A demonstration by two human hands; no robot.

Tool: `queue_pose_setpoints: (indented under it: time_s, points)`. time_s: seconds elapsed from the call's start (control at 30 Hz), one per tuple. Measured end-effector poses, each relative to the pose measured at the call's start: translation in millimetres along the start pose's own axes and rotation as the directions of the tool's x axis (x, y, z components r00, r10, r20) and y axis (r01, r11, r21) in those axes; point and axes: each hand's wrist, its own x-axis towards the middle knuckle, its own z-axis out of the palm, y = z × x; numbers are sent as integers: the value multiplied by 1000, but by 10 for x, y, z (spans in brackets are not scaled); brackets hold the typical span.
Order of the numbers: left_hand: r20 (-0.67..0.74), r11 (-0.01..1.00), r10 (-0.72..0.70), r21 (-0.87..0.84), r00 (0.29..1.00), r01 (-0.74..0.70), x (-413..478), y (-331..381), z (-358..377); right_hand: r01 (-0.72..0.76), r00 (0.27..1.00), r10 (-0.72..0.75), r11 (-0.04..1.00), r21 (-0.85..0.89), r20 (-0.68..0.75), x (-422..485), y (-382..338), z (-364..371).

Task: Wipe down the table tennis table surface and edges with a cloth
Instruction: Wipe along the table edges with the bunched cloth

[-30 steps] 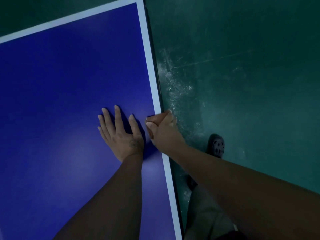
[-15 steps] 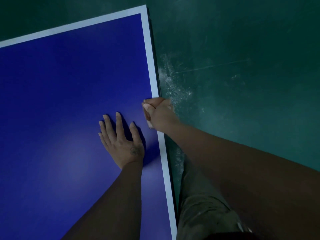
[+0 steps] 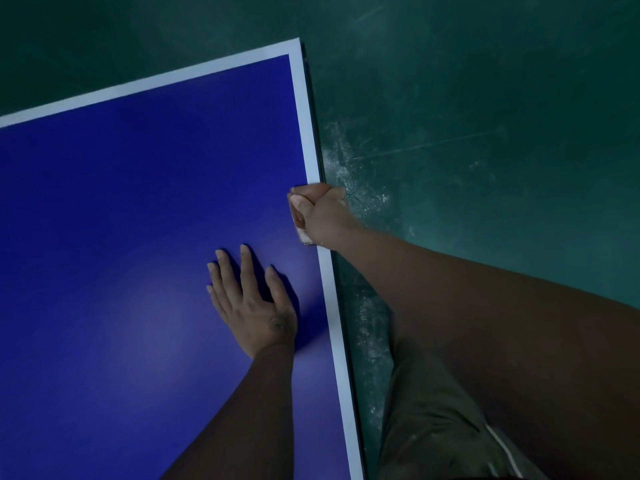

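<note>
The blue table tennis table fills the left of the head view, with a white border line along its right side edge and far end. My right hand is curled over that right edge, gripping a small pale cloth; only a bit of the cloth shows below the fist. My left hand lies flat on the blue surface just inside the edge, fingers spread and straight, nearer to me than the right hand.
Dark green floor lies to the right of the table, with whitish scuff marks beside the edge. My trouser leg stands close against the table's right side. The table's far right corner is in view.
My right hand has slid with the cloth along the right edge away from me, toward the far corner. The left hand has stayed flat on the surface. My view has shifted forward.
</note>
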Motion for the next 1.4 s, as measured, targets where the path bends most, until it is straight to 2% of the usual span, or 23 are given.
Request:
queue_pose_setpoints:
  time_s: [0.33, 0.5, 0.6, 0.8, 0.97, 1.03, 1.17, 1.23, 1.3, 1.4]
  points:
    - [9, 1000, 5, 6, 1000, -5, 6, -14, 10, 23, 1000, -23, 999, 35, -1, 105, -258, -82]
    - [7, 1000, 17, 22, 1000, -18, -1, -29, 4, -26, 997, 26, 1000, 0, 71, 246, -411, -98]
    - [13, 999, 11, 32, 1000, -12, 11, -33, 15, -68, 997, 69, 997, -35, 31, 258, -509, -92]
    - [59, 998, -10, 60, 998, 6, 17, -24, -1, -63, 997, 67, 993, -104, 37, 333, -613, -75]
    - [-32, 1000, -5, 29, 999, 6, 230, 61, 36, -36, 999, 41, 982, -184, 24, 436, -650, -81]
    - [-52, 997, -45, -61, 998, 42, 568, 247, 63, -20, 999, 27, 986, -163, 43, 455, -673, -90]
    - [-97, 949, -223, -247, 970, 193, 1623, 757, 181, -13, 999, 4, 979, -204, -46, 463, -722, -74]
    - [-88, 926, -339, -207, 937, 315, 2141, 899, 288, -13, 998, 0, 980, -200, -68, 480, -761, -62]
    - [-55, 909, -413, -87, 909, 408, 2483, 936, 416, -22, 996, 3, 978, -207, -90, 519, -809, -59]
    - [-58, 893, -443, 56, 895, 446, 2635, 940, 552, -13, 992, -17, 969, -248, -121, 568, -897, -54]
